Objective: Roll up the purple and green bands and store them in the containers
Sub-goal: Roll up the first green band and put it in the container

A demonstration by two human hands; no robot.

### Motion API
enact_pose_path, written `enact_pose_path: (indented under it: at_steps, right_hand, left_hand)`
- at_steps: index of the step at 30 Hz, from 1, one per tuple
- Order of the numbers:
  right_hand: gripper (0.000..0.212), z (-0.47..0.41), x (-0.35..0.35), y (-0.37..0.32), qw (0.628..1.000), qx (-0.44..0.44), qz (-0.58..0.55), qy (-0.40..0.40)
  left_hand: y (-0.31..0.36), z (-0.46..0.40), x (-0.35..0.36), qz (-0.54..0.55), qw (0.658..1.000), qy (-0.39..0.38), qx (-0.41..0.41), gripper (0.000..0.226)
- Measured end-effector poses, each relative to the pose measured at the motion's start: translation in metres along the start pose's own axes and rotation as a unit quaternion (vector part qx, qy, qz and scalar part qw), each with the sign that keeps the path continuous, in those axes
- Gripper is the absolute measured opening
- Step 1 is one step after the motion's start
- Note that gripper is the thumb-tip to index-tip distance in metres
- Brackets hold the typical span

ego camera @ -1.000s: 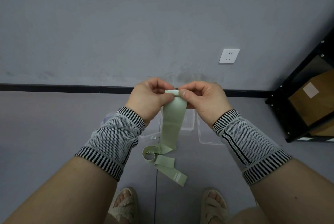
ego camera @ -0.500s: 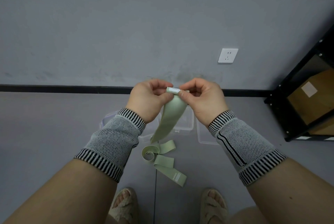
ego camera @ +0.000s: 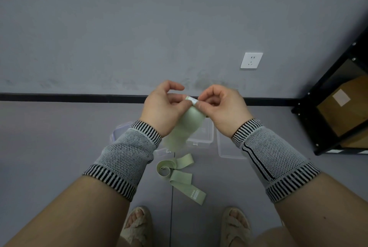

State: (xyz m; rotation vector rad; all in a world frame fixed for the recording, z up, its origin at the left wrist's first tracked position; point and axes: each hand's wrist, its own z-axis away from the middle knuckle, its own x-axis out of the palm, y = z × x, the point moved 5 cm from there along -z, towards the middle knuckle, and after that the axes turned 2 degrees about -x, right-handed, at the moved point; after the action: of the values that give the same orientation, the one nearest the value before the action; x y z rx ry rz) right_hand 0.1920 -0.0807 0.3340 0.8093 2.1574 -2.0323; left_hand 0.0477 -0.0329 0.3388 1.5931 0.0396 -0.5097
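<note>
A pale green band (ego camera: pixel 186 127) hangs from both hands, its top end wound into a small tight roll. My left hand (ego camera: pixel 163 105) and my right hand (ego camera: pixel 221 107) pinch that roll between thumbs and fingers at chest height. The band's lower part trails down and lies in loose folds on the grey floor (ego camera: pixel 59 147). Clear plastic containers (ego camera: pixel 205 137) stand on the floor below my hands, partly hidden by the band and wrists. No purple band is visible.
A clear lid or tray (ego camera: pixel 229 147) lies right of the containers. A black shelf rack (ego camera: pixel 338 107) with a cardboard box stands at right. A wall socket (ego camera: pixel 251 60) sits on the grey wall. My sandalled feet (ego camera: pixel 137 224) are at the bottom.
The roll at the top has been turned a little further and shows its white label. The hanging part has twisted and swung slightly; the hands have shifted a little to the left.
</note>
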Motion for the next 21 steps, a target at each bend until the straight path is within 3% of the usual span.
enact_pose_path:
  at_steps: [6, 21]
  right_hand:
    - [0.017, -0.001, -0.007, 0.006, 0.986, 0.044, -0.146, 0.071]
    - [0.016, -0.002, -0.006, 0.012, 0.981, 0.05, -0.167, 0.081]
  left_hand:
    - [-0.004, 0.001, 0.008, -0.015, 1.0, -0.019, -0.012, 0.02]
    - [-0.005, -0.003, 0.004, -0.053, 0.998, 0.035, -0.014, 0.015]
